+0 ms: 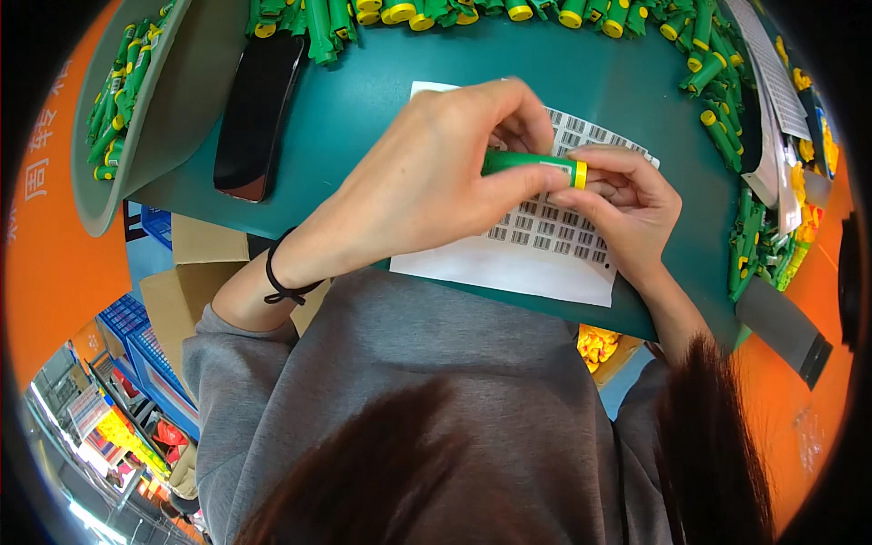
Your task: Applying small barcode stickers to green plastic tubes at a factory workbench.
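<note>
Between my hands is a green plastic tube with a yellow end cap [579,174], lying roughly crosswise. My left hand [436,168] wraps round its green body, with the thumb along the near side. My right hand [631,195] pinches the yellow end with thumb and fingers. A small white label shows on the tube beside the left thumb. Under both hands lies a white sheet [509,272] with rows of small barcode stickers, partly hidden by the hands. The tube's far left end is hidden in my left palm.
The sheet lies on a green table [354,118]. A black slab-shaped object [259,118] is at left, beside a grey bin [182,100] with green tubes. More green-and-yellow tubes [722,141] line the back and right edges. A cardboard box [186,300] stands below left.
</note>
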